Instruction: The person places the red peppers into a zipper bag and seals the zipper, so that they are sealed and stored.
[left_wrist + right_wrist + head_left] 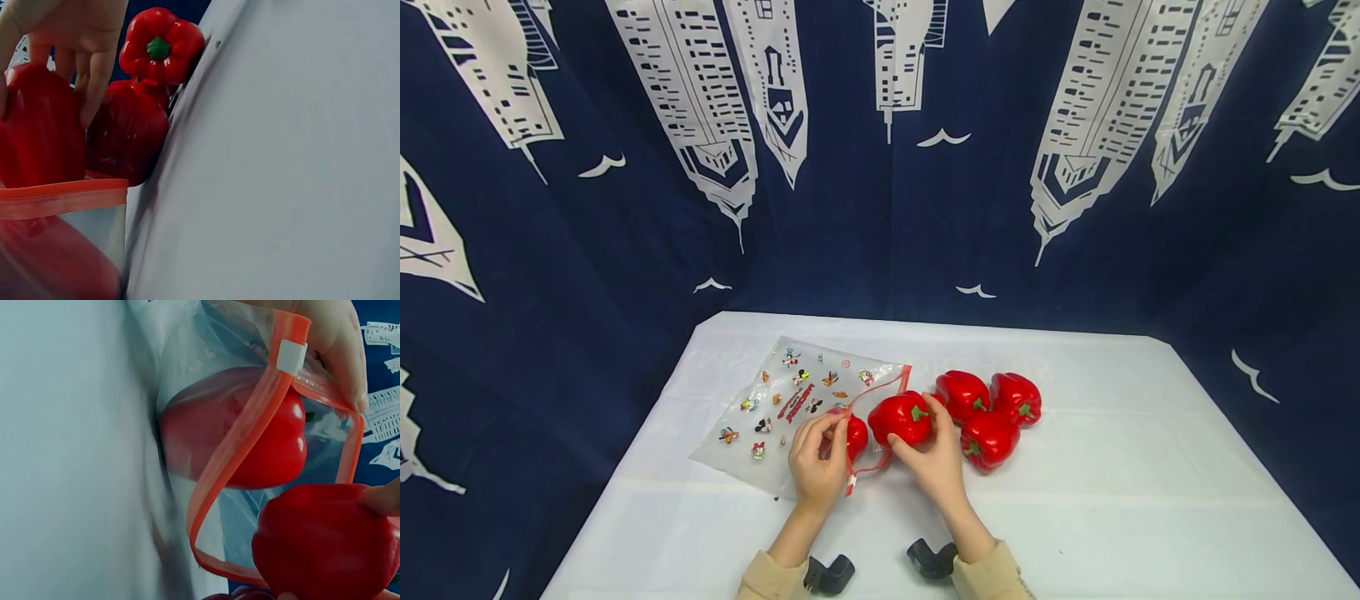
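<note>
we're seeing the left hand (817, 467) pinching the orange zip rim of the clear sticker-printed bag (782, 400), holding its mouth open on the white tabletop (1075, 517). one red pepper (250, 440) is already sitting inside the bag. the right hand (934, 457) is gripping a second pepper (900, 417) right at the bag mouth. three more peppers (992, 408) are clustering just right of it, touching each other.

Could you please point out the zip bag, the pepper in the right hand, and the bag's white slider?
zip bag (775, 408), head view, clear printed side.
held pepper (901, 417), head view, red flank.
white slider (291, 357), right wrist view, its face.
</note>
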`<state>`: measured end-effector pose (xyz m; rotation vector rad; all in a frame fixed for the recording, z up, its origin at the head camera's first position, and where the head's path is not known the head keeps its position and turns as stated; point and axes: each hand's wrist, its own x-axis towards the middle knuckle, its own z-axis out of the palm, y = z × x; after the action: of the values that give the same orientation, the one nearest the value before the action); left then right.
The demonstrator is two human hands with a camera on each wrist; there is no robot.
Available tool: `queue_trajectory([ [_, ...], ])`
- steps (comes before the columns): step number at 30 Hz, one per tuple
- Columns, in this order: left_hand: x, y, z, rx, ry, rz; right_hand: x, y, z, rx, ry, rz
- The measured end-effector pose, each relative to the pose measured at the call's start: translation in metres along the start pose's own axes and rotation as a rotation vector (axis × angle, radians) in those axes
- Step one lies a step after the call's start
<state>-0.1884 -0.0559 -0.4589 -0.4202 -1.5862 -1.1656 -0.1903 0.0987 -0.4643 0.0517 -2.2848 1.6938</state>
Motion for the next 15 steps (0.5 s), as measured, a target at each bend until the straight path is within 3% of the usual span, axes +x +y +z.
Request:
queue_trajectory([
  [15,-0.003,-0.004,-0.001,-0.022,-0.027,-0.002,0.004,-0.004,0.019,-0.013,-0.002,-0.037],
])
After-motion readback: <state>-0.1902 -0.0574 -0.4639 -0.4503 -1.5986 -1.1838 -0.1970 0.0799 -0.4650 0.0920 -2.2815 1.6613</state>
